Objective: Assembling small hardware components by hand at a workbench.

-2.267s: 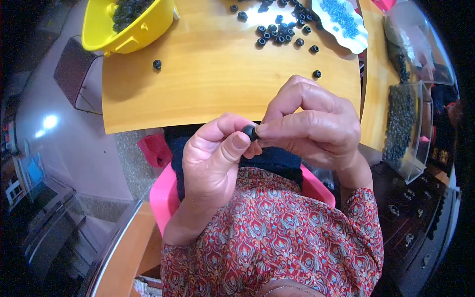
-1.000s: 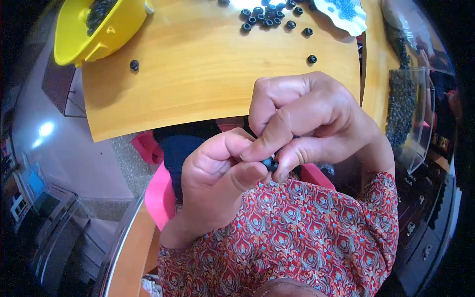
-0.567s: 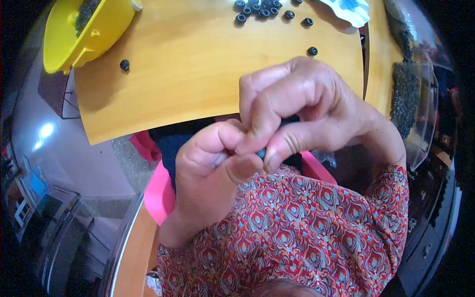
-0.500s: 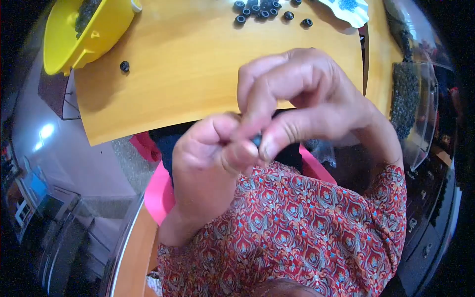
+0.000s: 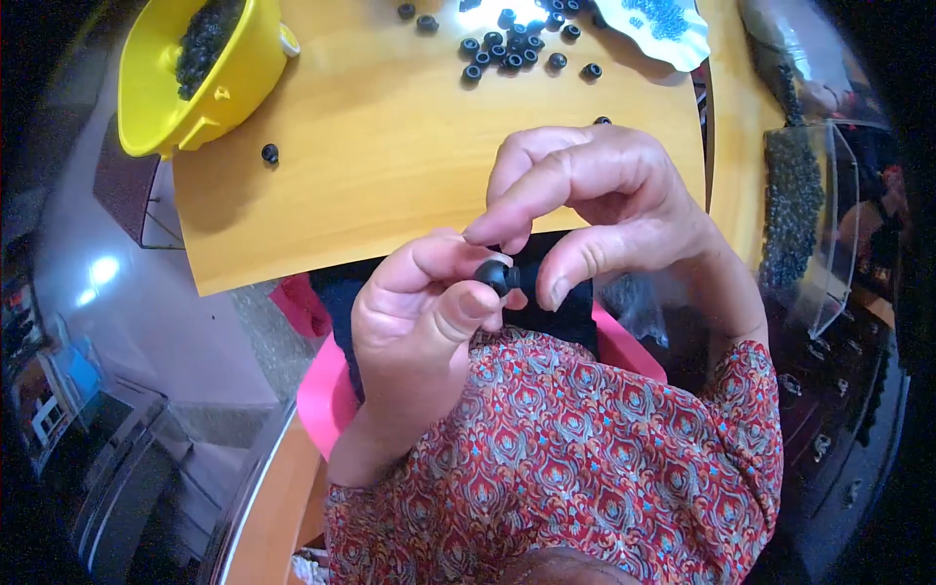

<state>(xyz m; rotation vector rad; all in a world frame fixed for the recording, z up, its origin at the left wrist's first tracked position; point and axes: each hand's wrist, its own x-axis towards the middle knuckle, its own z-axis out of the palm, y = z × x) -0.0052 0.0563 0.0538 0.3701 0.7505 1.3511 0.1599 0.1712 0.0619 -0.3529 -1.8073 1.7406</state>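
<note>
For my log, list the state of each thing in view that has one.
Left hand: closed on the black piece
Right hand: open, thumb and forefinger apart
Black piece: held in left thumb and fingers
Yellow container: open, dark pieces inside
White wavy-edged dish: holding tiny blue bits
Loose black pieces: scattered
Clear box: holding many dark pieces

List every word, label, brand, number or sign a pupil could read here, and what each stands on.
No text can be read.
Yellow container: no lettering visible.
White wavy-edged dish: none visible.
Black piece in the left hand: none visible.
Patterned garment: ornament, no lettering made out.
Dim items at far left: too small and blurred to tell.
</note>
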